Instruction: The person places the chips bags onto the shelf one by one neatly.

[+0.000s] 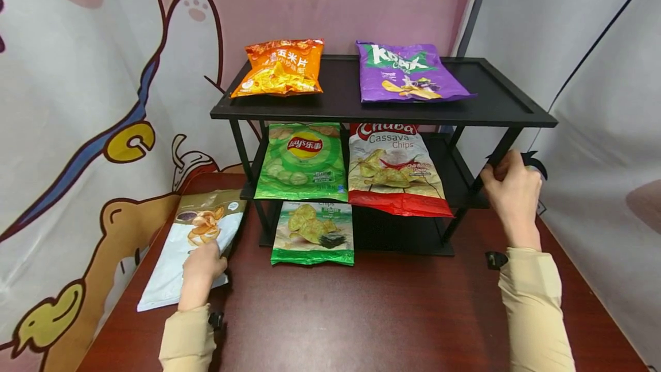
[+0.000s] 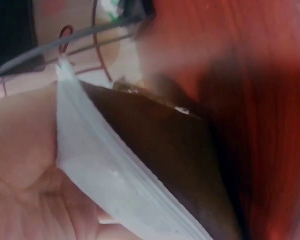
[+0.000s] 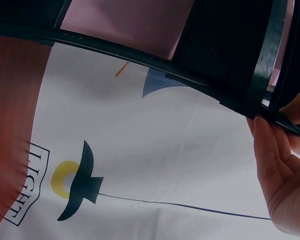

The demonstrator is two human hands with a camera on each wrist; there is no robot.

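At the table's left side lies a white and brown snack bag (image 1: pixel 172 263) with chips pictured on it. My left hand (image 1: pixel 200 271) grips its right edge. The left wrist view shows the white face of the bag against the palm and its brown back (image 2: pixel 160 145) facing the table. On the right, my right hand (image 1: pixel 514 200) pinches the front right post of a black tiered shelf (image 1: pixel 338 88). In the right wrist view the thumb and fingers (image 3: pixel 265 155) close round the thin black frame (image 3: pixel 140 62).
An orange bag (image 1: pixel 284 68) and a purple bag (image 1: pixel 408 73) lie on the top tier. A green Lay's bag (image 1: pixel 304 159) and a cassava chips bag (image 1: pixel 395 165) are on the middle tier. Below leans another green-edged bag (image 1: pixel 312 234). Printed curtains surround the reddish table (image 1: pixel 361 314).
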